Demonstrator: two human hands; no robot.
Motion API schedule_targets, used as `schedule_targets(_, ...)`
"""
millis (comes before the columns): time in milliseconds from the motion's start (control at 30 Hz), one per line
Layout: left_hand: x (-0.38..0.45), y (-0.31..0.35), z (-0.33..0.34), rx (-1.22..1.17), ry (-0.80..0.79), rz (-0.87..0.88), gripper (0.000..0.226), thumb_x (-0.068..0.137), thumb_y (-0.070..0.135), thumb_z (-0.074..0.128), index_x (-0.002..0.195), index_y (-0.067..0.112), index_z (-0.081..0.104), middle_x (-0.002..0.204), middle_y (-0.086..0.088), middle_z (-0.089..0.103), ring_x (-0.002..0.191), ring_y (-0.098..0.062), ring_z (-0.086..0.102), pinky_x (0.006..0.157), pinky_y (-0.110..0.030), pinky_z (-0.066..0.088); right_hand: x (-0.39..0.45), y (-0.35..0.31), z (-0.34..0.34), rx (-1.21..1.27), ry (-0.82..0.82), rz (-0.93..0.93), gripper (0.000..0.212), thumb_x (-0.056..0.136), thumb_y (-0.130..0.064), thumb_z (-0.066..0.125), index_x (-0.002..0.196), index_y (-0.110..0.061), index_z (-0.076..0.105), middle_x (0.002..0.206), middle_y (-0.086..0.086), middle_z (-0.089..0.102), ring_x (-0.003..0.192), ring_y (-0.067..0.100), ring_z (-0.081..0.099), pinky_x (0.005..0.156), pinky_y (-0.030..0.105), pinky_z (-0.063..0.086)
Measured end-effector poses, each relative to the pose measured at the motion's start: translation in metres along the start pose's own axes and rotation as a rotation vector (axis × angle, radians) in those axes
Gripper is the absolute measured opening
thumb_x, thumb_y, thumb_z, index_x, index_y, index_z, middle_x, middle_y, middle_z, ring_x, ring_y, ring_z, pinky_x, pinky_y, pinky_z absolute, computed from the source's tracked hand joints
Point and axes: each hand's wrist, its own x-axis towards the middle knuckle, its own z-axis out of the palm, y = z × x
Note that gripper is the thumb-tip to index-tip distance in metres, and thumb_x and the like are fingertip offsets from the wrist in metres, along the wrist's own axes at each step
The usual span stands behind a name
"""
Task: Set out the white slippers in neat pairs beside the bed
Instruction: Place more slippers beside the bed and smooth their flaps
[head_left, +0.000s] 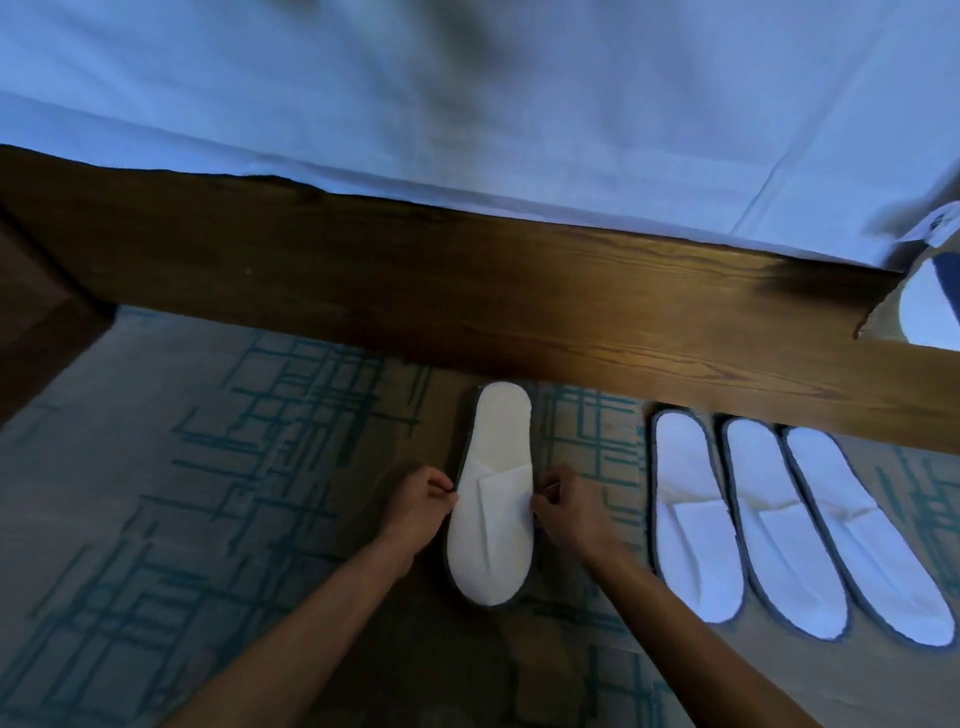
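- Carpeted floor (156, 467), tan with a teal crosshatch pattern, runs beside a wooden bed frame (467, 291); that is the ground I log from.
- Item 1: white slipper (491, 499), flat on the carpet, heel end close to the bed frame, toe end towards me. Upper strap folded flat across the sole, grey edging around the rim. It lies between my two hands.
- Item 2: left hand (415, 506), fingers curled, fingertips pinching the slipper's left edge at the strap.
- Item 3: right hand (569, 506), fingers curled likewise, pinching the right edge at the same height. Both forearms bare, reaching in from the lower edge of view.
- Item 4: row of three white slippers (779, 525), to the right of Item 1 and apart from it. They lie side by side, nearly touching, heel ends at the bed frame, straps flattened. The rightmost slants further outward than the other two.
- Item 5: white bed sheet (519, 104), covering the mattress above the frame; a blurred dark smear crosses it at the top.
- Item 6: white and dark blue object (930, 291) at the far right edge, cropped; I cannot tell what it is.
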Motion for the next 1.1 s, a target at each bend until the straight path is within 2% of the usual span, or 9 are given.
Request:
schedule_targets(133,0.004,-0.025,-0.037,-0.033,0.092,-0.021,0.01,0.09,0.01,0.059,0.097,0.017,0.058,0.098,-0.002,0.06,0.095,-0.018,0.056,0.077,-0.028,0.045,0.009,-0.031,0.034,-0.055,-0.093,-0.056,0.026,0.087,-0.021,0.057,0.069,-0.006,0.065,0.07,0.011,0.069,0.052,0.009,0.054,0.044,0.014,0.039)
schedule_targets(333,0.019,-0.049,-0.086,-0.039,0.216,-0.048,0.009,0.09,0.01,0.06,0.096,0.017,0.059,0.097,-0.002,0.06,0.093,-0.019,0.058,0.079,-0.031,0.049,0.027,-0.072,0.076,-0.008,-0.225,-0.081,0.016,0.091,-0.023,0.055,0.077,-0.018,0.059,0.073,0.001,0.061,0.062,0.007,0.055,0.05,0.018,0.036)
schedule_targets(467,0.031,-0.059,-0.114,-0.03,0.265,-0.064,0.008,0.09,0.01,0.058,0.086,0.016,0.059,0.085,0.003,0.059,0.075,-0.008,0.054,0.059,-0.018,0.042,0.037,-0.092,0.104,-0.018,-0.243,-0.124,0.01,0.091,-0.023,0.056,0.081,-0.025,0.052,0.075,-0.006,0.058,0.063,-0.003,0.05,0.045,0.009,0.036)
schedule_targets(533,0.036,-0.062,-0.127,-0.025,0.271,-0.073,0.013,0.091,0.008,0.055,0.082,0.018,0.059,0.086,-0.002,0.063,0.08,-0.015,0.058,0.062,-0.022,0.047,0.042,-0.102,0.118,-0.03,-0.255,-0.139,0.007,0.091,-0.023,0.057,0.093,-0.017,0.057,0.086,0.0,0.063,0.068,0.002,0.052,0.051,0.009,0.038)
schedule_targets(600,0.042,-0.062,-0.139,-0.005,0.276,-0.082,0.01,0.092,0.008,0.053,0.093,0.009,0.063,0.096,-0.012,0.066,0.089,-0.024,0.061,0.077,-0.032,0.054,0.047,-0.112,0.129,-0.054,-0.265,-0.153,0.021,0.091,-0.023,0.056,0.105,-0.009,0.058,0.097,0.005,0.062,0.082,0.013,0.056,0.064,0.022,0.041)
schedule_targets(700,0.055,-0.061,-0.155,0.054,0.316,-0.061,0.014,0.092,0.007,0.051,0.098,0.004,0.063,0.101,-0.016,0.067,0.096,-0.03,0.063,0.086,-0.043,0.056,0.056,-0.126,0.141,-0.064,-0.278,-0.164,0.02,0.091,-0.02,0.056,0.102,-0.004,0.06,0.098,0.008,0.064,0.086,0.018,0.058,0.068,0.025,0.041)
schedule_targets(800,0.068,-0.061,-0.167,0.118,0.342,-0.027,0.015,0.092,0.006,0.049,0.095,0.004,0.063,0.099,-0.014,0.067,0.093,-0.028,0.063,0.08,-0.037,0.055,0.064,-0.139,0.153,-0.026,-0.263,-0.205,0.013,0.091,-0.013,0.056,0.093,-0.002,0.061,0.097,0.016,0.068,0.077,0.015,0.057,0.057,0.018,0.04)
schedule_targets(967,0.085,-0.064,-0.18,0.203,0.346,0.032,0.018,0.093,0.005,0.046,0.093,0.003,0.064,0.092,-0.011,0.065,0.084,-0.018,0.057,0.071,-0.026,0.047,0.073,-0.153,0.168,-0.073,-0.219,-0.296,0.02,0.094,-0.012,0.051,0.106,0.001,0.061,0.103,0.018,0.067,0.093,0.029,0.063,0.078,0.031,0.05)
schedule_targets(1100,0.094,-0.064,-0.185,0.224,0.363,0.065,0.017,0.093,0.006,0.048,0.098,0.002,0.064,0.097,-0.01,0.064,0.088,-0.018,0.058,0.075,-0.025,0.045,0.081,-0.158,0.177,-0.045,-0.202,-0.268,0.018,0.094,-0.013,0.051,0.104,-0.001,0.061,0.103,0.017,0.067,0.088,0.02,0.061,0.074,0.025,0.046)
